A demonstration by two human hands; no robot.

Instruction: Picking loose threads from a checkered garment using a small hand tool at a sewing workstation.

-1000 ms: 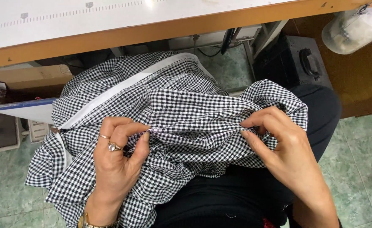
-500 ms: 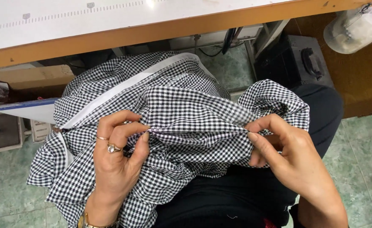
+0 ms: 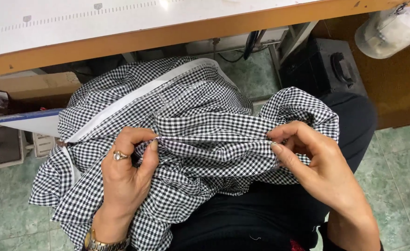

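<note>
Cardboard box (image 3: 33, 86): far left, under the table edge (image 3: 168, 35), well apart from the work.
Left hand (image 3: 126, 172): closed in a pinch, thumb and forefinger gripping one end of a stretched fold of the checked garment (image 3: 205, 125); a ring shows on one finger.
Garment: black-and-white check, heaped on the lap, with a white band (image 3: 135, 97) running across its upper part.
Fold between the hands: taut and nearly level; to do this well, I judge both pinches should sit right on the edge so the fold stays straight and the layers do not slip.
Right hand (image 3: 316, 167): fingers curled, fingertips pinching the other end of the fold; the remaining fingers are loosely bent.
Dark machine housing (image 3: 328, 67): beyond the right hand, under the table.
White bag (image 3: 391, 28): top right corner.
</note>
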